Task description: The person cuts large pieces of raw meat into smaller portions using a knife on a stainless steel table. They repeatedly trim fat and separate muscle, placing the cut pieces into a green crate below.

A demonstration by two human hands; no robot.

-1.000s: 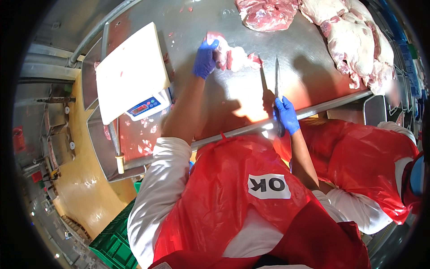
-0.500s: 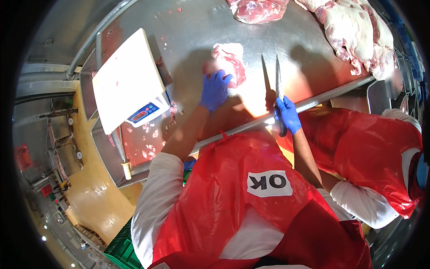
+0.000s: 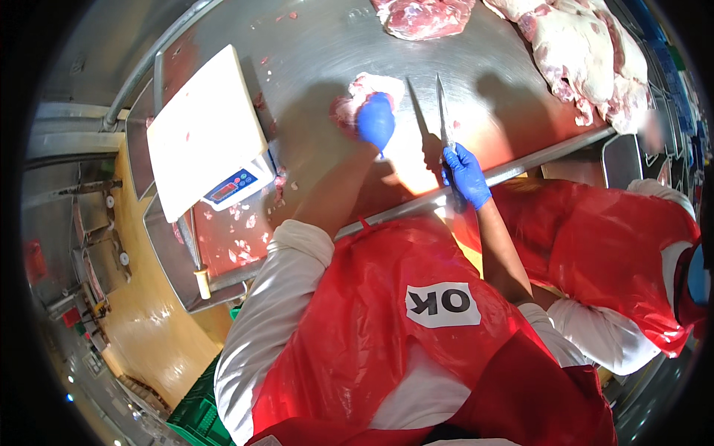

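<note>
Here, the left hand (image 3: 376, 123) partly covers a meat piece (image 3: 357, 91) on the counter (image 3: 320, 56), grip unclear; the right hand (image 3: 467, 177) clasps a knife (image 3: 445, 123).

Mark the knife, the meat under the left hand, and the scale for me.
Knife (image 3: 444, 115): head view, on the blade.
Meat (image 3: 368, 84): head view, on its pale upper part.
Scale (image 3: 233, 186): head view, on the blue control panel.

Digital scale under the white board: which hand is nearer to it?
Left. The left hand is at the raw meat piece, to the right of the digital scale; the right hand, holding the knife, is farther right.
</note>
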